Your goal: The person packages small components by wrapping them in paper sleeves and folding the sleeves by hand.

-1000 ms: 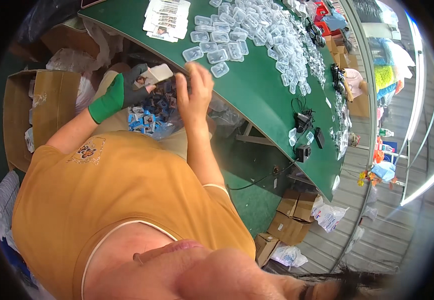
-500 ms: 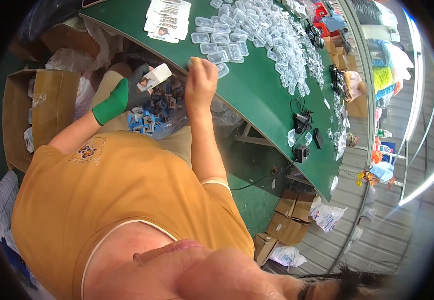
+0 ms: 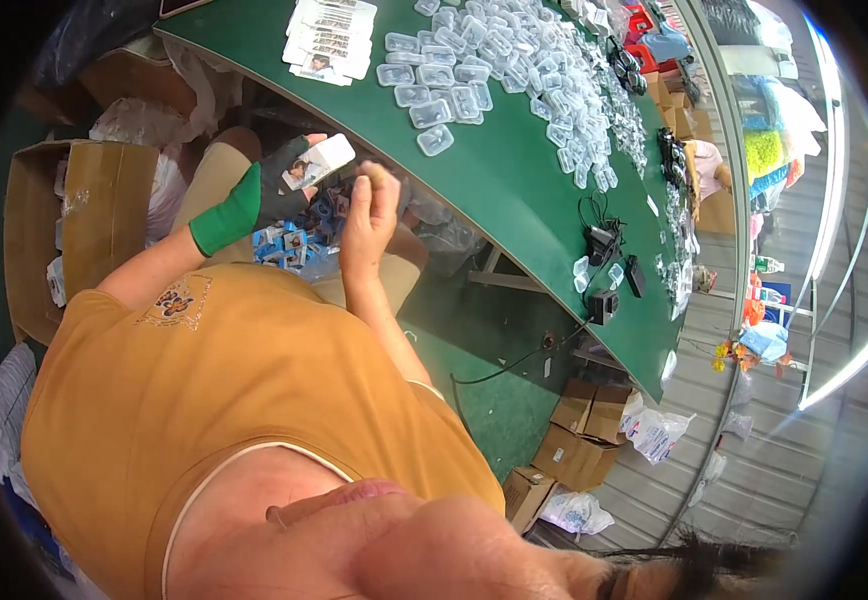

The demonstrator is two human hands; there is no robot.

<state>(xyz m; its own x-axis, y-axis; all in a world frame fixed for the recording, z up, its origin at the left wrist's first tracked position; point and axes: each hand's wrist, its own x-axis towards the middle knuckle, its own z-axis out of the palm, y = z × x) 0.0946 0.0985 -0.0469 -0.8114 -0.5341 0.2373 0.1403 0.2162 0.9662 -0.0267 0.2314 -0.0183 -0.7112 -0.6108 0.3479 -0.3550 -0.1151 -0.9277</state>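
gloved left hand gripping card packet

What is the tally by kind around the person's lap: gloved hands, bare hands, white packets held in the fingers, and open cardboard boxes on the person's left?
Gloved hands: 1, the left hand
Bare hands: 1, the right hand
White packets held: 1, the white packet in the left fingers
Open cardboard boxes: 1, the cardboard box
Total: 4

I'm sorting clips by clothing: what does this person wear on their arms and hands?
The left hand wears a dark fingerless glove with a bright green knit cuff at the wrist. The right hand is bare. Both forearms are uncovered below the short sleeves of a mustard-yellow T-shirt.
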